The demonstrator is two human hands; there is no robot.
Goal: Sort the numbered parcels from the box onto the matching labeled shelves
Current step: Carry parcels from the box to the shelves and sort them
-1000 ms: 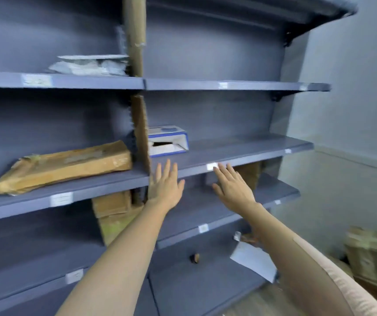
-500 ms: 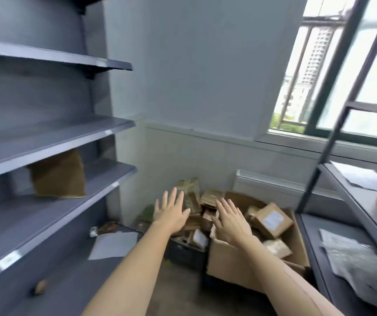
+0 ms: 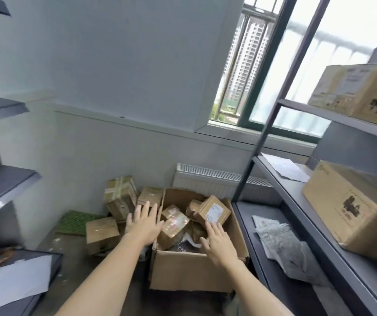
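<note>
Over the open cardboard box (image 3: 189, 273) on the floor, both hands are stretched out with fingers straight and spread, holding nothing. The left hand (image 3: 145, 224) hovers above the box's left wall; the right hand (image 3: 219, 244) is over its near right part, fingertips close to a small brown parcel (image 3: 213, 210) with a white label, though whether they touch it cannot be told. Inside the box lie more parcels: a taped brown one (image 3: 174, 224) just right of the left hand, another (image 3: 193, 207) behind it, and dark and white wrapping partly hidden beneath them and the right hand.

Left of the box, on the floor, stand more cartons: a taped carton (image 3: 120, 197) against the wall, one (image 3: 150, 196) partly behind the left fingers, and a low one (image 3: 102, 233) in front. A green mat (image 3: 78, 222) lies beside them. A white radiator (image 3: 215, 183) runs under the window (image 3: 274, 71).

To the right, a grey metal rack (image 3: 297, 215) carries two large cartons (image 3: 356, 213) (image 3: 358, 87) with dark printed marks too blurred to read, a white sheet (image 3: 285, 167), and a silvery mailer bag (image 3: 285, 245) on the lowest shelf. The rack's slanted post crosses the window. On the left, grey shelves (image 3: 3, 183) are cut off by the frame edge, with a white paper (image 3: 12, 283) on the lowest. Label text is unreadable throughout.
</note>
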